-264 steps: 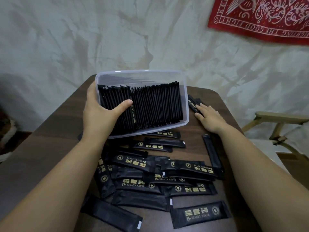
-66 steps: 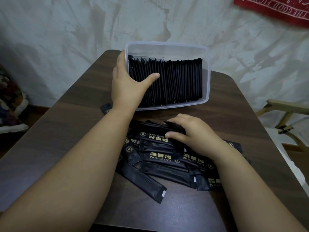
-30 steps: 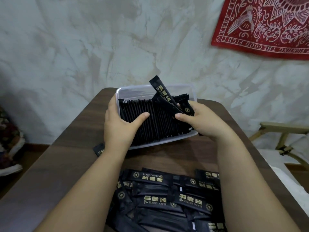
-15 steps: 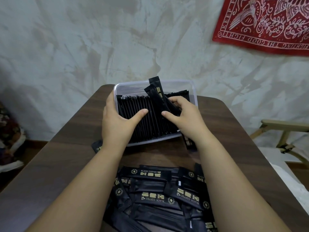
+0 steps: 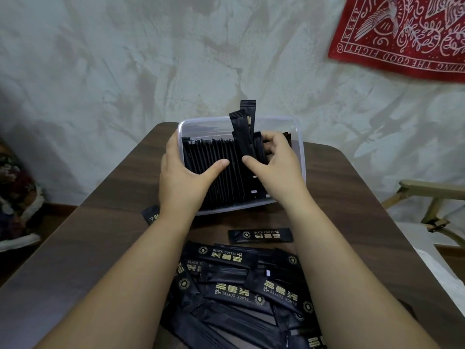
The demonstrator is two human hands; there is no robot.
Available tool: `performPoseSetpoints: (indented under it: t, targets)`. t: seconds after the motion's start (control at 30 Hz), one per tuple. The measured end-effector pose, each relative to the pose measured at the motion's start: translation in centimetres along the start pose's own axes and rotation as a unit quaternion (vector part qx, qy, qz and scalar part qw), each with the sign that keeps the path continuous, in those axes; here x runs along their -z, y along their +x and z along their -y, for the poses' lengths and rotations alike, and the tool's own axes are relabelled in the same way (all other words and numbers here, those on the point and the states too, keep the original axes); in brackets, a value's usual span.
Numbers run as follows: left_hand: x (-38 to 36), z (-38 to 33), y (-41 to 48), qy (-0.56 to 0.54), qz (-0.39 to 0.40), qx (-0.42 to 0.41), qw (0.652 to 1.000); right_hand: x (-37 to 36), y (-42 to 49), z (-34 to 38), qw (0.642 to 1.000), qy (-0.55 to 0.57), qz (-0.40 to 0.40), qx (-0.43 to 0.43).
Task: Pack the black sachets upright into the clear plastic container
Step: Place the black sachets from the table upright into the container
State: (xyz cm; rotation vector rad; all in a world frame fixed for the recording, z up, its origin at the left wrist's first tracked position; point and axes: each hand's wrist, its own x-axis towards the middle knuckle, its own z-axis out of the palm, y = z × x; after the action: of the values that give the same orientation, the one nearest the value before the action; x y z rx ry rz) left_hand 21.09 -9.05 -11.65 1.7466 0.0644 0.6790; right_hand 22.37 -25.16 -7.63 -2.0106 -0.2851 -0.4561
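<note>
The clear plastic container [image 5: 294, 124] stands at the far middle of the dark wooden table, packed with a row of upright black sachets [image 5: 216, 159]. My left hand [image 5: 183, 182] grips the container's left wall, thumb pressed against the row. My right hand [image 5: 276, 167] reaches into the container's right part and grips a few black sachets [image 5: 242, 132] that stick up above the row. A pile of loose black sachets [image 5: 239, 288] lies flat on the table near me, between my forearms.
One single sachet [image 5: 260, 235] lies apart, just before the container. Another sachet [image 5: 150, 214] pokes out under my left wrist. The table [image 5: 100, 243] meets a pale wall. A red cloth [image 5: 402, 34] hangs upper right; a wooden chair frame [image 5: 427, 197] stands right.
My right hand has pushed its sachets further into the container's right part, and they stand more upright. One sachet has dropped onto the table before the container. My left hand keeps its hold.
</note>
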Motion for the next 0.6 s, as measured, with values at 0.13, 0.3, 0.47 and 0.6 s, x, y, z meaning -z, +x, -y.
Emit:
performPoseSetpoints:
  t: [0.13, 0.3, 0.47, 0.6]
  targets:
    - [0.08, 0.13, 0.04, 0.000, 0.000, -0.004, 1.000, -0.01, -0.17, 0.02, 1.000, -0.011, 0.005, -0.006]
    - [0.10, 0.17, 0.02, -0.001, -0.001, -0.006, 1.000, 0.21, -0.31, 0.25, 0.999, -0.033, 0.007, 0.006]
    - [0.05, 0.10, -0.02, 0.004, -0.002, -0.002, 1.000, 0.57, -0.38, 0.29, 0.999, -0.033, 0.030, -0.004]
    - [0.06, 0.03, 0.00, 0.004, -0.004, 0.000, 1.000, 0.72, -0.26, 0.18, 0.999, -0.022, 0.029, -0.007]
